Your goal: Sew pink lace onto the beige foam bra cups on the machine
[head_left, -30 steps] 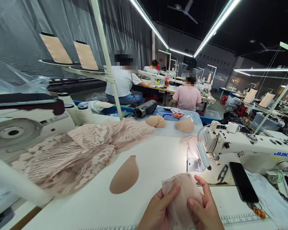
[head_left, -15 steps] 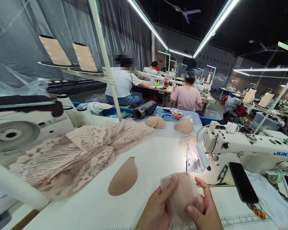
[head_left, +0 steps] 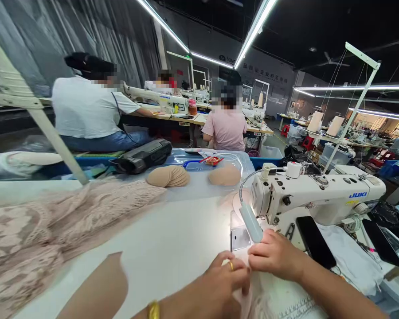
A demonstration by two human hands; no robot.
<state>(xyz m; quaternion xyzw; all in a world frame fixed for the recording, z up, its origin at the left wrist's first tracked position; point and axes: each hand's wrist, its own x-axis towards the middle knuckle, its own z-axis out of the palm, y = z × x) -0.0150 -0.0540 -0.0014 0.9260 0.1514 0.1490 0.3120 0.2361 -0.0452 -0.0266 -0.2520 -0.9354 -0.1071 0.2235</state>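
Observation:
Pale beige mesh fabric (head_left: 252,302) hangs below both hands at the front of the sewing machine (head_left: 314,190). My left hand (head_left: 224,281), with a ring and a bracelet, has its fingers curled closed on the left part of the fabric. Beside it, my right hand (head_left: 275,254) pinches the fabric close to the metal needle plate (head_left: 240,239), under the lamp (head_left: 252,223). The hands hide most of the piece. A flat beige cup-shaped piece (head_left: 98,288) lies on the white table, left of my left hand.
Beige lace (head_left: 63,221) covers the table's left side. Stacked beige pads (head_left: 169,176) and another pad (head_left: 224,174) sit at the back. A black phone (head_left: 315,241) and thread snips (head_left: 290,231) lie right of the needle area. Two people sit ahead at other machines.
Both hands have moved forward to the machine's needle area with the mesh fabric. Before, they held it up in front of the machine. The view has turned right.

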